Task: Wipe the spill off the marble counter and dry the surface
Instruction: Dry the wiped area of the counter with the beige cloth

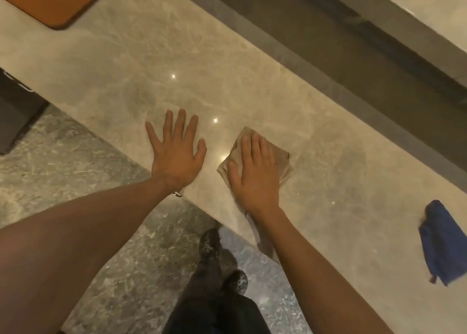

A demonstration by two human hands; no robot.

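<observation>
Both my forearms reach down from the bottom edge to the marble counter (106, 63), palms flat near its front edge.

Under my right hand (255, 172) lies a beige cloth (284, 160), pressed flat by straight fingers, not gripped. Its corners poke out ahead of my fingertips, beside my thumb and to the right, with a tail trailing back under my wrist, so its long axis follows my forearm. My left hand (177, 151) rests splayed and empty on bare marble just beside it. A blue cloth (444, 242) lies well apart, far right. No spill is discernible on the glossy stone.
</observation>
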